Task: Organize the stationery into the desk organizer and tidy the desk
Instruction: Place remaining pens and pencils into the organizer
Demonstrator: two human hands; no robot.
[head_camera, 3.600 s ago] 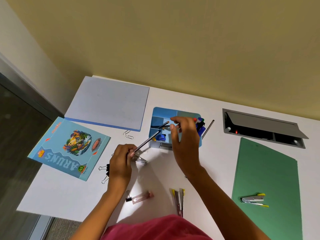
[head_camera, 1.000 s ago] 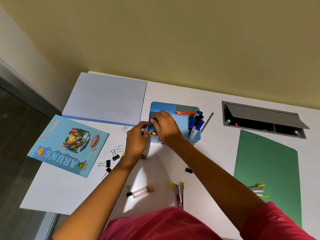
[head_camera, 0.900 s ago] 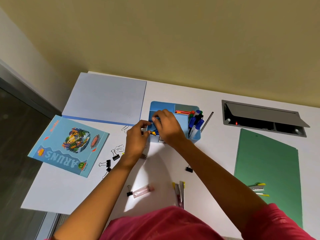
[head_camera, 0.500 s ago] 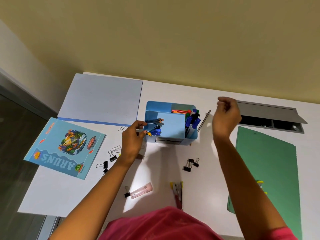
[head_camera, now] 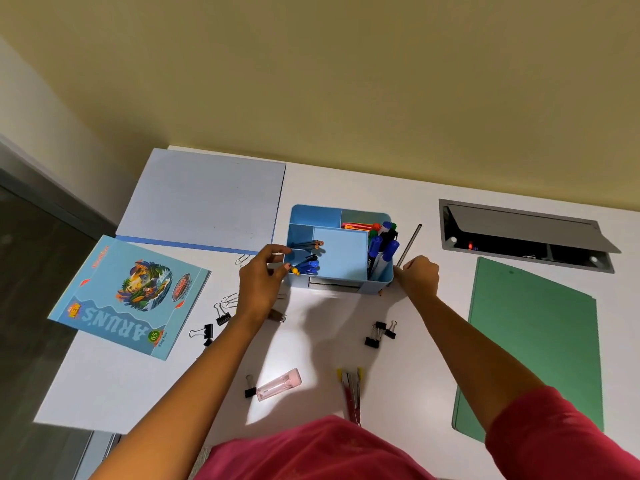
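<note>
My right hand (head_camera: 417, 276) is curled round the pencil (head_camera: 411, 242) just right of the organizer (head_camera: 341, 252), left hand (head_camera: 258, 287) looks to be pinching its left wall; risk: swinging the pencil in clips the crowded markers (head_camera: 382, 249) at the organizer's right and knocks them out.

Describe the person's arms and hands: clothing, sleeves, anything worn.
The left hand and right hand show no ring, watch or bracelet. The left forearm and right forearm are bare. A pinkish-red short sleeve covers the right upper arm, matching the shirt.
</note>
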